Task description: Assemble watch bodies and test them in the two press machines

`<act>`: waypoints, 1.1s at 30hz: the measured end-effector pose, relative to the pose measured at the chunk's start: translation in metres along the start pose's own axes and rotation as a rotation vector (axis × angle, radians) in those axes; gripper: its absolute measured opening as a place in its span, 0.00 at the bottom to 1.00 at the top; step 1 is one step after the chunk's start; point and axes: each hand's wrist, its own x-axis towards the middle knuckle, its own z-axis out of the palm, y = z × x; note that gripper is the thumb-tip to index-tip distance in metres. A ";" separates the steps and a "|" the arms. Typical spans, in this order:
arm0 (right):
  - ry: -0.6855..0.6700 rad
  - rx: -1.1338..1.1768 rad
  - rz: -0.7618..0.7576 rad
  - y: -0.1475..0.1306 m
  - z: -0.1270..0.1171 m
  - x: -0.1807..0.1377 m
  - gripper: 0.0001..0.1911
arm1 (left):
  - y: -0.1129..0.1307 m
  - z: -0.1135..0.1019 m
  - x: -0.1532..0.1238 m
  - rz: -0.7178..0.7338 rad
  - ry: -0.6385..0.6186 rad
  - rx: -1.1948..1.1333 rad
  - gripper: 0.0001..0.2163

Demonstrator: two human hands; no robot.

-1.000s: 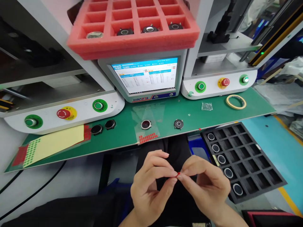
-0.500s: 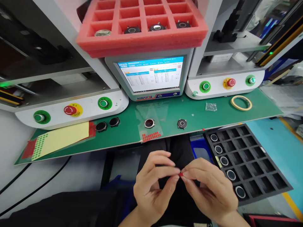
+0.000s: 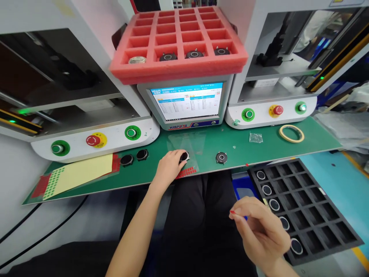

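Note:
My left hand reaches over the green bench, its fingers and thumb closed round the edge of a round watch case with a dark face and silver rim. Fingers cover the case's left side, and it lies on a clear film sheet. Below it sits a strip of small red stickers. Raised above my lap, my right hand pinches a tiny red sticker between thumb and forefinger. Another watch case, back side up, rests on the bench to the right of my left hand.
Two dark watch cases lie left, beside a yellow sticker sheet. A black foam tray holds several ringed discs. Behind stand a screen, a pink foam tray and button panels. A tape roll lies right.
My hands have parted. The left moved forward and left from the red sticker onto the silver-rimmed watch case; the right still pinches the sticker, slightly further right. The view has tilted up a little.

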 end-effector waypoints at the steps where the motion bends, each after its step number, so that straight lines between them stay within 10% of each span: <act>1: 0.001 -0.006 0.002 0.001 0.000 0.000 0.14 | 0.002 -0.001 -0.001 0.002 0.008 -0.001 0.10; 9: 0.111 0.018 0.339 0.009 0.010 0.001 0.18 | 0.070 -0.031 -0.057 0.423 0.385 -0.152 0.09; 15: 0.113 -0.061 0.166 0.000 0.032 -0.009 0.31 | 0.093 -0.040 -0.084 0.648 0.355 -0.162 0.09; 22: 0.156 -0.165 -0.307 -0.005 0.028 -0.001 0.42 | 0.110 -0.025 -0.102 0.166 0.382 -0.889 0.23; 27: -0.086 -0.298 -0.277 -0.008 0.016 -0.005 0.33 | 0.128 -0.021 -0.115 -0.002 0.225 -1.216 0.29; 33: 0.024 -0.181 -0.329 0.004 0.030 -0.016 0.36 | 0.136 -0.028 -0.109 -0.232 0.203 -1.358 0.26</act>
